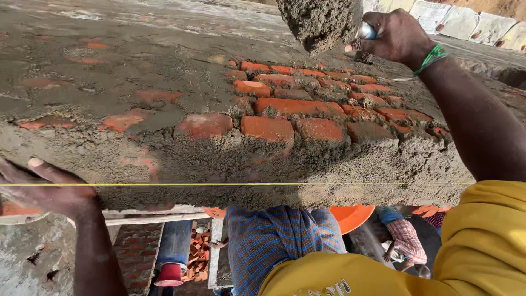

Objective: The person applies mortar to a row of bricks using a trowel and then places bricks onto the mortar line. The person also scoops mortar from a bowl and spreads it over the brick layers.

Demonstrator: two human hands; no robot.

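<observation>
Our right hand (395, 37) is closed around the shiny metal handle of a trowel (366, 31) that's piled with a big clump of wet grey mortar (319, 22). The load hangs just to the left of that hand, up over the far side of the wall top. There's a green thread band (433, 57) on the wrist.

Right below that hand and the mortar sits the patch of bare red bricks (298, 104), laid in rough rows with grey mortar smeared in the gaps. Further left of it the wall top (109, 60) is mostly buried in mortar, with only a few red patches showing through.

Our left hand (46, 189) is way off on the other side, well apart from the trowel, fingers spread wide and holding nothing, resting against the near mortared edge of the wall. A taut yellow string line (263, 184) runs straight out from that hand along the wall's near face.
</observation>
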